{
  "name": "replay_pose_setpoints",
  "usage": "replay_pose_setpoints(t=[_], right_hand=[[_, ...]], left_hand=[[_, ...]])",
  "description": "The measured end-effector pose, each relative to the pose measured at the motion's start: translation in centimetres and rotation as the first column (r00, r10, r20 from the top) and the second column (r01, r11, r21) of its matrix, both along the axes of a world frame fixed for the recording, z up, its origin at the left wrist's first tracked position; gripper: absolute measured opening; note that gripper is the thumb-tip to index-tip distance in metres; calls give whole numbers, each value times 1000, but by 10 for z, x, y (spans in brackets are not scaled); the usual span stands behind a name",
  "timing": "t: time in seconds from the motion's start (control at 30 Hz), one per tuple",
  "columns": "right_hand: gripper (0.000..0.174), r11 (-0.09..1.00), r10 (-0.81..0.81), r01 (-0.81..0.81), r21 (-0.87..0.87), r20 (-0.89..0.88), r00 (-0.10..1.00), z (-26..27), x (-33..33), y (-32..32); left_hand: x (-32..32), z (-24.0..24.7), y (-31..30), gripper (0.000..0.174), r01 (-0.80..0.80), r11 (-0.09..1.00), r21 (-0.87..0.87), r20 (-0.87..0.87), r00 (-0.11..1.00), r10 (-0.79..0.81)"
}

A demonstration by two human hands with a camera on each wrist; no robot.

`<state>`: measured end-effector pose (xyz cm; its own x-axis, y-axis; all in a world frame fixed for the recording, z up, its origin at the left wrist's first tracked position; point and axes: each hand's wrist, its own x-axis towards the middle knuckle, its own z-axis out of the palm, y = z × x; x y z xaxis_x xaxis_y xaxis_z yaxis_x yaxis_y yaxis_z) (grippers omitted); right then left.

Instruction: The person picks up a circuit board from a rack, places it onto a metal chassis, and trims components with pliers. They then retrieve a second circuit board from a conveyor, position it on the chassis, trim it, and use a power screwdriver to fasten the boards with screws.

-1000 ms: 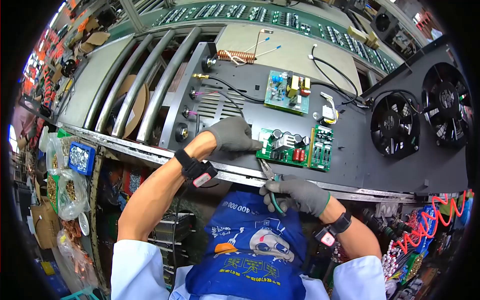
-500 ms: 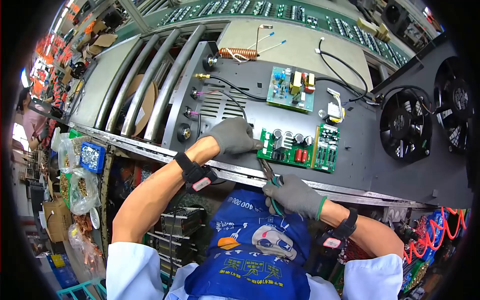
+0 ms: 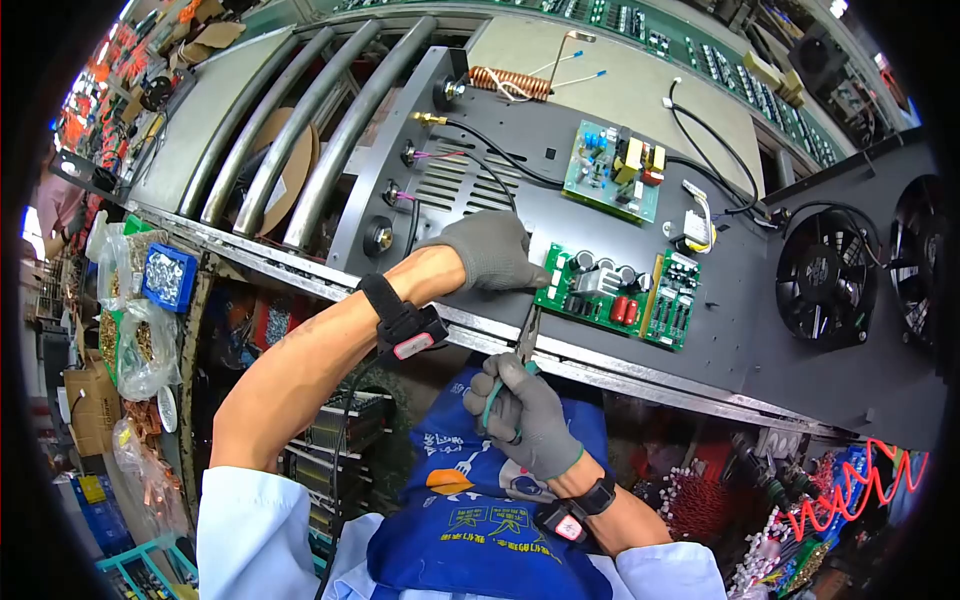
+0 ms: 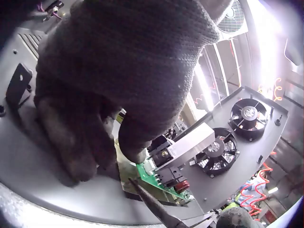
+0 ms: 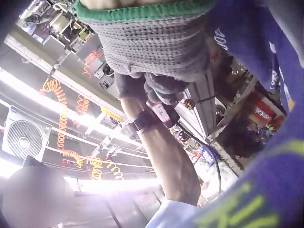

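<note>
- Left grip (image 3: 490, 252): fingers bent and down at the green board (image 3: 606, 304), one fingertip touching its corner; whether they pinch it I cannot tell.
- Right grip (image 3: 530, 415): clamped on the handles of the pliers (image 3: 527, 340), whose nose points away from it toward the board.
- The board lies on the grey panel (image 3: 725, 325), just right of the left grip and beyond the right one; a thin sheet (image 4: 126, 175) shows under its edge.
- Beyond the left grip is a second board (image 3: 610, 172); well to its right, the fans (image 3: 825, 265).
- Step in hand, as I judge it: seating or fixing the board's corner, left grip steadying while the pliers work low at the edge.
- The next move seems to call for a steady left grip and careful placing of the plier tips, clear of the parts and the glove.
</note>
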<state>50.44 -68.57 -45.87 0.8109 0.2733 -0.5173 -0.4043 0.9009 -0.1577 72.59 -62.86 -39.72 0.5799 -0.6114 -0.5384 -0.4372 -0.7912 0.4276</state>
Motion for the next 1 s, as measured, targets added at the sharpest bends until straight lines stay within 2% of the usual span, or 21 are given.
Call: replay_pose_setpoints(t=[0.23,0.27,0.37,0.4,0.5,0.53,0.57,0.67,0.77,0.83,0.9,0.93,1.0], right_hand=[[37,962,98,-105,-252,-40,994,23,-7,-17],[39,948,135,-141,-286,-38,990,25,-6,-23],[40,903,229,-231,-363,-48,972,23,-4,-30],[41,894,240,-243,-377,-55,969,19,-5,-28],[39,899,272,-280,-336,-70,960,21,-9,-17],[40,886,334,-338,-317,-68,940,24,-13,-17],[40,870,394,-395,-295,-66,917,29,-14,-16],[40,684,465,-447,-577,-128,876,75,-18,-21],[35,562,456,-266,-783,25,890,111,-8,-61],[29,476,294,-50,-878,105,950,135,7,-87],[21,78,445,22,-997,54,894,162,41,-123],[18,-165,481,102,-981,10,877,163,59,-137],[15,-608,526,252,-753,-144,838,154,86,-155]], left_hand=[[-9,-3,10,51,-34,994,-100,85,995,42],[-7,1,9,52,-22,997,-74,50,998,26],[-1,0,12,50,13,985,-172,-114,993,-33],[-7,-2,12,48,-251,949,-191,-356,919,171],[-6,-6,10,46,-339,919,-201,-400,885,238],[-6,-6,9,50,-317,928,-194,-395,892,222],[-6,-6,9,52,-288,939,-185,-366,907,206],[-3,-13,3,55,-197,968,-152,-249,956,156],[-3,-19,-1,51,-204,968,-147,-146,972,183],[-8,-17,2,48,-212,964,-164,-123,973,193],[-7,-24,3,48,-211,949,-233,-91,977,195],[-6,-19,5,47,-231,944,-234,-155,968,199],[-6,-5,6,46,-250,947,-200,-249,948,198]])
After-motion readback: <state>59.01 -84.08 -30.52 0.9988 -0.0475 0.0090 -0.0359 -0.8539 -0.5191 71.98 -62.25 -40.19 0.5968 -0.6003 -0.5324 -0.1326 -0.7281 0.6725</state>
